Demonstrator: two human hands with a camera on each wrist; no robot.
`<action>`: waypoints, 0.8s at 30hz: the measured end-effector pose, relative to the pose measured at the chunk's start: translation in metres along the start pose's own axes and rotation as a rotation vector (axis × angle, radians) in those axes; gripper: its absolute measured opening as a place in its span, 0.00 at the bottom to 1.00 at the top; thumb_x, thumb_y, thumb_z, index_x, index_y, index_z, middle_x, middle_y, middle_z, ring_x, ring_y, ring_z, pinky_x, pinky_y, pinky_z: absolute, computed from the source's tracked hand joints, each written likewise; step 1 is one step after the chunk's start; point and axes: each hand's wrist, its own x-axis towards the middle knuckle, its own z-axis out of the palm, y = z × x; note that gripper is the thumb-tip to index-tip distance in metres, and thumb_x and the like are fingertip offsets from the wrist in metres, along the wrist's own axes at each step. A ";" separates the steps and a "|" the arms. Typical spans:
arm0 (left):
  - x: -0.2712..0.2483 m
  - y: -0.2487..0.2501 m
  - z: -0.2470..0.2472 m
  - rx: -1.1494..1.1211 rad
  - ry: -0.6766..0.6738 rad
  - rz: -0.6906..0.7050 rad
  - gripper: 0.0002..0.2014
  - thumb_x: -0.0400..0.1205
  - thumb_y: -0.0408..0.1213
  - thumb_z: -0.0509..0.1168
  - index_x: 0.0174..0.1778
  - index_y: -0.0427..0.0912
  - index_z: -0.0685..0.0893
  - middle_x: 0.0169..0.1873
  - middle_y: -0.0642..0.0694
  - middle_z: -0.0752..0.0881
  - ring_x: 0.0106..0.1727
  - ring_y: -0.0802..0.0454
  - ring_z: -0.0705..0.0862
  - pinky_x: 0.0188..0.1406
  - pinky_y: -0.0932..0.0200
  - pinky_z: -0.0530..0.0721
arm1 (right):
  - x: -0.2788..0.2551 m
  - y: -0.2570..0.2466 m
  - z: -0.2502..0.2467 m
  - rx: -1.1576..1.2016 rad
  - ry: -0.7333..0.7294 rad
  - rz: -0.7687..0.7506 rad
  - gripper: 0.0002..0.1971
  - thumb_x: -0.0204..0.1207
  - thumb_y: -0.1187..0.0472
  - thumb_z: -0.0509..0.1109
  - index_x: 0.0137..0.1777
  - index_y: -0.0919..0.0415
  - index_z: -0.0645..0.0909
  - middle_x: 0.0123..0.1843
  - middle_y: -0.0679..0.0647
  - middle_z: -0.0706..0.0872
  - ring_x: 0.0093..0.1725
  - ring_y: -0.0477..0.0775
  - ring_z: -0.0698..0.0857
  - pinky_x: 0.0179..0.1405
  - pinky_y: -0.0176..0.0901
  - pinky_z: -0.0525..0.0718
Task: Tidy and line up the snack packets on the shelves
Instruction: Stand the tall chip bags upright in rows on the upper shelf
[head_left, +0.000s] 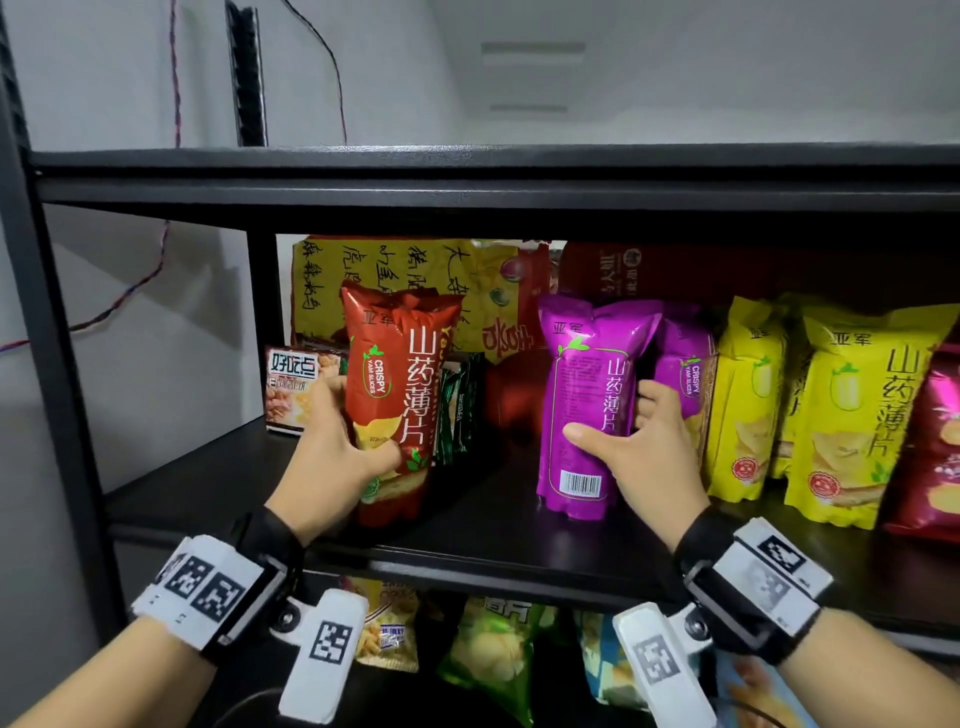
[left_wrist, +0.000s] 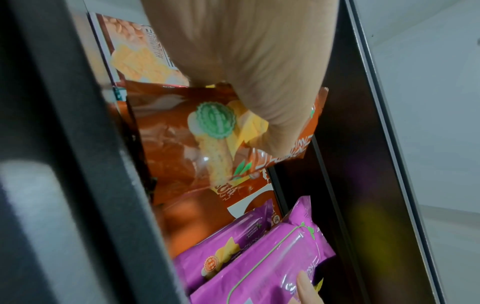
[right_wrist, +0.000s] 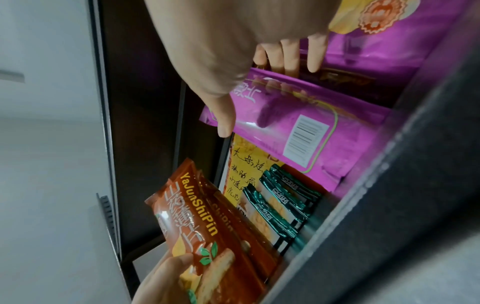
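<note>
My left hand (head_left: 353, 431) grips a red-brown yam-crisp packet (head_left: 400, 395) near its bottom, thumb on the front, holding it upright on the black shelf board (head_left: 493, 535). The right hand (head_left: 618, 421) grips a purple packet (head_left: 587, 395) by its right side, back face and barcode turned toward me, also upright. In the left wrist view the left hand (left_wrist: 259, 82) covers the top of the red-brown packet (left_wrist: 182, 144), with the purple packet (left_wrist: 272, 257) below. The right wrist view shows the right hand (right_wrist: 233, 61) around the purple packet (right_wrist: 298, 123).
A second purple packet (head_left: 685, 358) stands behind the held one, and yellow packets (head_left: 841, 410) fill the right. Green packets (head_left: 457, 405) and a biscuit box (head_left: 291, 384) sit behind the red-brown one. The upper shelf (head_left: 493, 176) hangs close overhead. More bags (head_left: 493, 649) lie on the shelf below.
</note>
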 end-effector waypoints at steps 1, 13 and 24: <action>-0.002 -0.001 0.001 -0.011 0.008 0.010 0.33 0.74 0.26 0.78 0.66 0.48 0.65 0.58 0.57 0.84 0.53 0.68 0.88 0.44 0.70 0.86 | 0.002 0.002 0.002 -0.002 -0.024 0.016 0.45 0.60 0.52 0.87 0.73 0.58 0.67 0.59 0.46 0.83 0.53 0.42 0.84 0.46 0.28 0.78; -0.024 0.000 0.007 0.042 0.186 0.104 0.47 0.67 0.40 0.85 0.73 0.57 0.59 0.71 0.51 0.71 0.74 0.57 0.73 0.77 0.48 0.74 | 0.015 0.010 0.011 0.018 -0.084 0.099 0.33 0.58 0.57 0.88 0.60 0.59 0.75 0.53 0.52 0.87 0.47 0.48 0.88 0.38 0.38 0.84; -0.027 0.079 0.084 0.004 -0.003 0.444 0.28 0.75 0.33 0.69 0.73 0.47 0.73 0.70 0.51 0.75 0.72 0.54 0.75 0.68 0.57 0.78 | -0.008 0.002 0.002 0.005 -0.060 0.042 0.33 0.54 0.49 0.88 0.58 0.55 0.78 0.48 0.48 0.89 0.45 0.47 0.89 0.42 0.43 0.88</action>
